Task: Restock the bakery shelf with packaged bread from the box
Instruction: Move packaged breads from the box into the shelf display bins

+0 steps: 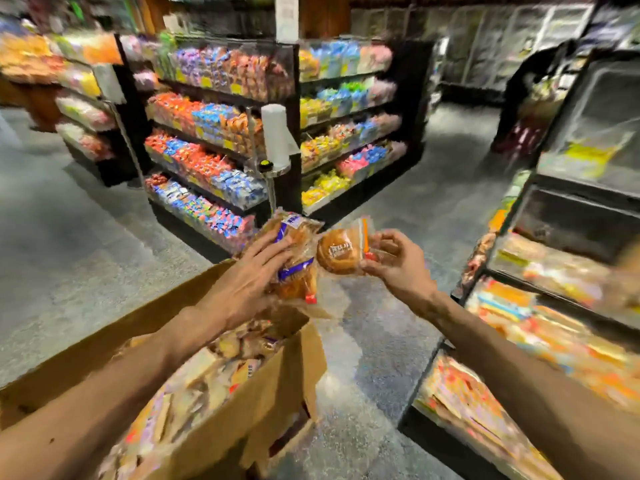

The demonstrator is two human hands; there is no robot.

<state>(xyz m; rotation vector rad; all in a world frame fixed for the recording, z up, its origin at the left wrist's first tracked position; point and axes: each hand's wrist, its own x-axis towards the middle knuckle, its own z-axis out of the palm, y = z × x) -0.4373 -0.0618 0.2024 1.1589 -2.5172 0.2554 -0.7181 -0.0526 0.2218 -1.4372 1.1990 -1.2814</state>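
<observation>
My left hand point(247, 277) holds a clear bread pack with a blue label point(298, 252), fingers spread over its front and thumb underneath. My right hand point(394, 261) pinches a second clear pack holding a round bun point(337, 251) by its right end. Both packs are held above the far corner of an open cardboard box point(263, 386), which is filled with several more bread packs point(221, 368). The bakery shelf point(540, 317) stands to the right, its tiers stocked with packaged goods. The picture is blurred by motion.
A black gondola of colourful sweets point(225, 147) stands ahead across the grey floor point(69, 244). A white roll on a stand point(275, 136) sits at its corner. A person in dark clothes point(526, 95) bends at the far right by chilled cabinets.
</observation>
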